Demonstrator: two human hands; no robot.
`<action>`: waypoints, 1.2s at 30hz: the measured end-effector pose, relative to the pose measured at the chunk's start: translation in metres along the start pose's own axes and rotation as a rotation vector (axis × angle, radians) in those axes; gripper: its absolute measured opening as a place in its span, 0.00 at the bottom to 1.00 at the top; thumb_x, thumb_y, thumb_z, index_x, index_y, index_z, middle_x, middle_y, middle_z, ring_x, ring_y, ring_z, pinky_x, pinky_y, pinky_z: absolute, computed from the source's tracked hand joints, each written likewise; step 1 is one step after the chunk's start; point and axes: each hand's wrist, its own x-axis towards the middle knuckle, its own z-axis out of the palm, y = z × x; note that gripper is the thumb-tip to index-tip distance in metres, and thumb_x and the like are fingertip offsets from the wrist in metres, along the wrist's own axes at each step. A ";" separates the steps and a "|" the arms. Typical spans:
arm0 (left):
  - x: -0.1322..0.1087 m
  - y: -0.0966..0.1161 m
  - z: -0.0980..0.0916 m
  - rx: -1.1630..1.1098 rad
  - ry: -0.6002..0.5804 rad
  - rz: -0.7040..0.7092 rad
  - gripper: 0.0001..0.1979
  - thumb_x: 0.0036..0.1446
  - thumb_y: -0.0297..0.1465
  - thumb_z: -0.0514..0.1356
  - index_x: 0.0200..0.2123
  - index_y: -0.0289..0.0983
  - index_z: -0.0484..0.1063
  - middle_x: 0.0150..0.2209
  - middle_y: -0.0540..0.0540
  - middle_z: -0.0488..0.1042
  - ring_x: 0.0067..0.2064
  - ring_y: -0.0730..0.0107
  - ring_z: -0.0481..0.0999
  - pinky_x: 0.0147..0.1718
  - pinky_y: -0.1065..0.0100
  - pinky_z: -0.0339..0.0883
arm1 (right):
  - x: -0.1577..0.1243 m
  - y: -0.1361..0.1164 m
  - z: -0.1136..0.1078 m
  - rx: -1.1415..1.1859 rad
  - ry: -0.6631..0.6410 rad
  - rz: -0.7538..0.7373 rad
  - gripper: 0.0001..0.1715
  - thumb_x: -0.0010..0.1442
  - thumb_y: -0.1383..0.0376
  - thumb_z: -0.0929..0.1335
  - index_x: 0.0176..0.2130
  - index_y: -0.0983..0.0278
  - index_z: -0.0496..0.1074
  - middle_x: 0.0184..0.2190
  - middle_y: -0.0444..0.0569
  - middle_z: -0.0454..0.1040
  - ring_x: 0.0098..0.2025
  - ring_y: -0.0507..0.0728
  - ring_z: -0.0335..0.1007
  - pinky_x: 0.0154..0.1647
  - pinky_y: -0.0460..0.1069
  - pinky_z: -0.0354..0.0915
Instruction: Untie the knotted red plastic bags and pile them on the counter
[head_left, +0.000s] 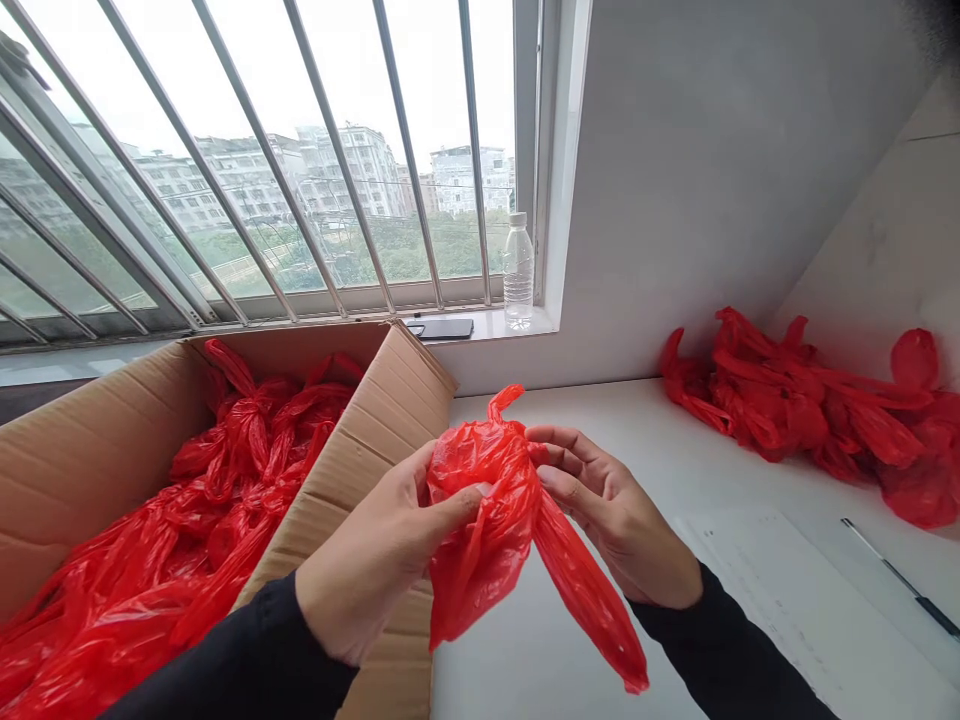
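A crumpled red plastic bag (487,500) is held up between my two hands, above the white table. My left hand (397,545) grips its left side, the thumb pressed on the front and the other fingers hidden behind it. On the right, my right hand (600,490) pinches the bag's gathered edge between thumb and fingers. One long twisted handle of the bag hangs down to the lower right, and a short loop sticks up at the top. Beside my left arm stands an open cardboard box (352,450) filled with red plastic bags (225,500).
More red bags (810,400) lie heaped at the table's back right. A black-and-silver pen (900,580) and a sheet of paper (795,590) lie on the white table (600,410). A clear bottle (518,270) and a dark phone (442,328) rest on the sill of the barred window.
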 end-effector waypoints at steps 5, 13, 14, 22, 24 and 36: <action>0.000 0.001 0.001 0.027 -0.058 0.020 0.26 0.46 0.21 0.63 0.51 0.36 0.70 0.38 0.46 0.76 0.35 0.68 0.72 0.35 0.69 0.66 | 0.011 0.008 -0.011 -0.169 0.112 0.044 0.19 0.66 0.54 0.65 0.53 0.59 0.68 0.31 0.44 0.70 0.31 0.52 0.65 0.31 0.48 0.64; 0.003 -0.007 -0.004 0.040 -0.181 -0.013 0.21 0.50 0.25 0.66 0.49 0.35 0.72 0.38 0.46 0.75 0.37 0.67 0.73 0.36 0.67 0.67 | 0.014 0.008 -0.015 -0.220 0.030 0.007 0.19 0.64 0.51 0.65 0.45 0.62 0.71 0.27 0.42 0.66 0.28 0.51 0.60 0.28 0.48 0.60; 0.003 -0.007 -0.003 0.028 -0.172 -0.024 0.21 0.50 0.26 0.66 0.50 0.35 0.71 0.37 0.46 0.75 0.37 0.66 0.73 0.36 0.67 0.67 | 0.014 0.008 -0.014 -0.215 0.040 0.005 0.19 0.64 0.51 0.66 0.47 0.61 0.70 0.28 0.42 0.67 0.30 0.53 0.63 0.29 0.48 0.62; 0.002 -0.001 0.002 0.029 -0.023 -0.041 0.18 0.52 0.30 0.65 0.47 0.35 0.73 0.33 0.47 0.76 0.32 0.68 0.73 0.32 0.69 0.66 | 0.012 0.006 -0.012 -0.166 0.047 0.036 0.21 0.64 0.54 0.66 0.55 0.56 0.64 0.31 0.43 0.73 0.32 0.54 0.70 0.35 0.52 0.69; 0.002 0.001 0.003 0.012 0.016 -0.039 0.18 0.52 0.31 0.64 0.47 0.35 0.73 0.34 0.46 0.77 0.32 0.68 0.73 0.32 0.69 0.66 | 0.011 0.005 -0.012 -0.168 0.045 0.027 0.22 0.64 0.55 0.66 0.56 0.56 0.63 0.33 0.44 0.74 0.34 0.55 0.71 0.38 0.52 0.70; 0.003 -0.001 0.000 -0.018 -0.150 0.016 0.24 0.47 0.23 0.65 0.50 0.36 0.71 0.37 0.46 0.74 0.39 0.63 0.71 0.39 0.65 0.66 | 0.012 0.006 -0.011 -0.138 0.062 0.041 0.22 0.66 0.53 0.64 0.54 0.61 0.68 0.43 0.51 0.77 0.44 0.59 0.73 0.43 0.54 0.70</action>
